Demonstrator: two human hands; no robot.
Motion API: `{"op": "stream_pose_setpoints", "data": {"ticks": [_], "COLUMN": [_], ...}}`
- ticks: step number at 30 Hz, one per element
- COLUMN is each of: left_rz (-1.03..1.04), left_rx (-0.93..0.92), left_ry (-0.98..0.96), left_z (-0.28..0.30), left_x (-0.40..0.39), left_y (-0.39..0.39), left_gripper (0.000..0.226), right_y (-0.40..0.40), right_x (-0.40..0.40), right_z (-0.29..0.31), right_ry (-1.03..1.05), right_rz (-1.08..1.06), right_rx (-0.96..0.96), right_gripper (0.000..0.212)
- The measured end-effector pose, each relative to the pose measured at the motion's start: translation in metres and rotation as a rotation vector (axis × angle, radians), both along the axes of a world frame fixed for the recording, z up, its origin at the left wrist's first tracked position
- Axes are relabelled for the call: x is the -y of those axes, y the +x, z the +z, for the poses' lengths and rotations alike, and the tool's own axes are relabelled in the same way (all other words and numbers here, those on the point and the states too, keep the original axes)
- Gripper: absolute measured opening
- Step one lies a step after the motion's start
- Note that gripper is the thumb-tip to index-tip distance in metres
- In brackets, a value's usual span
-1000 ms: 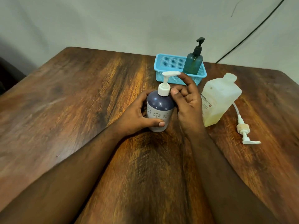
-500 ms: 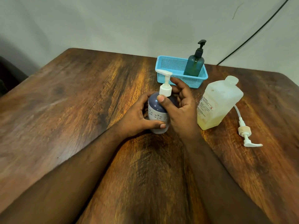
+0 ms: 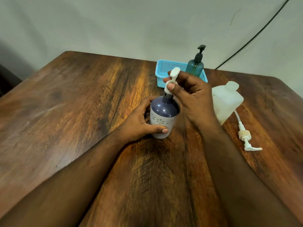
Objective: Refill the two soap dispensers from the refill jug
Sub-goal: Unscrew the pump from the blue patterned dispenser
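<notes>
A dark blue soap dispenser (image 3: 164,112) with a pale flowered lower band stands upright on the wooden table (image 3: 82,104). My left hand (image 3: 139,123) grips its body from the left. My right hand (image 3: 190,95) pinches its white pump head (image 3: 171,81), which is lifted just above the bare threaded neck. A teal dispenser (image 3: 195,67) with a black pump stands in a blue basket (image 3: 165,69) behind. The translucent refill jug (image 3: 227,102) with yellowish liquid stands to the right, partly hidden by my right hand.
A loose white pump with its tube (image 3: 245,136) lies on the table right of the jug. A black cable (image 3: 255,33) runs down the wall at the back right. The table's far edge meets the wall.
My right hand has turned the white pump head and raised it off the dark blue dispenser's neck, which now shows. My left hand keeps hold of the bottle.
</notes>
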State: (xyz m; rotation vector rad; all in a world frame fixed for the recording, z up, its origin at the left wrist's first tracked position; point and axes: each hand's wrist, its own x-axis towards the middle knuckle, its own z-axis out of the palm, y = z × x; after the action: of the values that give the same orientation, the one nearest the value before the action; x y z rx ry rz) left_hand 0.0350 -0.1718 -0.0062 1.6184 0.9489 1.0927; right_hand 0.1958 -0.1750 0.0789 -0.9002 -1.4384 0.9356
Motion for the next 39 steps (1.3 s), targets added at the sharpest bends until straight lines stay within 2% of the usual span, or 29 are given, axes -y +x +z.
{"op": "stream_pose_setpoints", "data": {"ticks": [6,11,21,26,29,34,37,39], "left_rz": [-0.024,-0.025,-0.023,-0.028,-0.028,-0.091,0.07,0.23], "left_rx": [-0.005,-0.013,-0.015,0.007,0.01,-0.076,-0.119,-0.102], "left_ry": [-0.043,-0.045,-0.015,-0.015,-0.006,-0.052,-0.031,-0.047], "left_z": [-0.004,-0.003,-0.002,-0.004,-0.004,0.005,0.017,0.016], "left_x": [-0.004,-0.004,-0.004,-0.003,-0.002,-0.003,-0.007,-0.012], "left_y": [-0.002,-0.001,0.003,0.003,0.002,-0.016,-0.051,-0.083], "left_gripper": [0.088,0.089,0.087,0.088,0.09,0.127,0.108,0.088], "right_y": [0.009,0.017,0.032,0.039,0.042,0.028,0.008,-0.007], "right_x": [-0.004,-0.002,0.003,0.017,0.027,0.036,0.036,0.034], "right_z": [0.033,0.036,0.056,0.075,0.087,0.088,0.067,0.048], "right_ry": [0.119,0.172,0.092,0.182,0.287,0.458,0.486,0.53], "right_rz": [-0.048,-0.066,-0.044,-0.052,-0.059,0.006,0.063,0.133], "right_rx": [-0.005,0.078,0.092,-0.01,0.06,0.197,0.322,0.501], "right_gripper": [0.018,0.02,0.02,0.02,0.02,0.022,0.028,0.029]}}
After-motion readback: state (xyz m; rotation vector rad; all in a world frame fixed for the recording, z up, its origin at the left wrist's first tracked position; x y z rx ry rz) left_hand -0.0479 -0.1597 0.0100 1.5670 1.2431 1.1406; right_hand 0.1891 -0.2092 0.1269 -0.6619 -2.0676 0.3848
